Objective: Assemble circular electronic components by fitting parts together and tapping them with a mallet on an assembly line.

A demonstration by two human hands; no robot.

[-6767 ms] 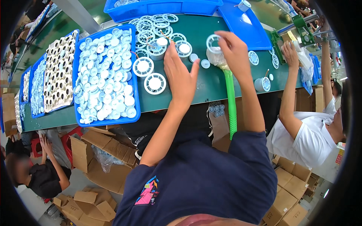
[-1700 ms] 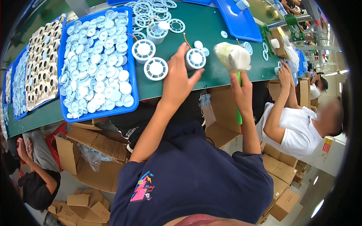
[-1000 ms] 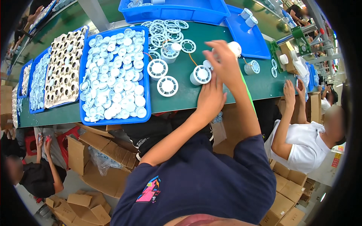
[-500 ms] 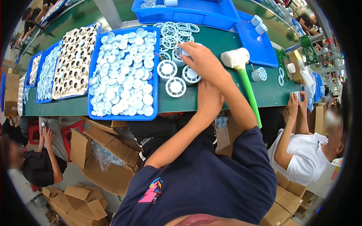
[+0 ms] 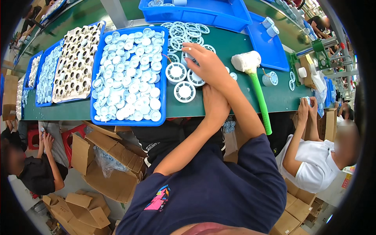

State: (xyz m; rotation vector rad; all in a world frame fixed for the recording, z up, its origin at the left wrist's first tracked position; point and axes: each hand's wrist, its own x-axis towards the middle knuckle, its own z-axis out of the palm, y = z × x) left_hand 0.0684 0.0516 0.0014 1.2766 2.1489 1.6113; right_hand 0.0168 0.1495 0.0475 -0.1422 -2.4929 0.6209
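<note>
Busy workshop floor, long green counter [image 5: 284, 98] running across, people on both sides. Middle of the action is a pale round housing [image 5: 184, 58] on the counter, just right of the big parts tray. The right hand [image 5: 200, 64] reaches across over it, fingers loosely spread; can't tell if that grip is actually on the housing or just above it.

The left hand [image 5: 214, 103] sits lower, tucked under the right forearm near a second housing [image 5: 194, 79] at the counter's front. Its fingertips are hidden, so no idea whether that grip is holding anything. Arms are crossed, I'd guess because the right is reaching over to the left side.

Two more housings, one at the back [image 5: 176, 72] and one in front [image 5: 184, 91], stand close by, spoked faces up, probably so the tops are easy to get at. Loose rings [image 5: 188, 29] are heaped behind, and the blue tray [image 5: 129, 123] full of little caps is right alongside, handy for the left side.

The green-handled mallet [image 5: 257, 84] lies to the right, handle poking past the edge toward the person, which looks like an easy-grab spot. Further right, a co-worker's hands [image 5: 303, 109] are at the counter edge.
</note>
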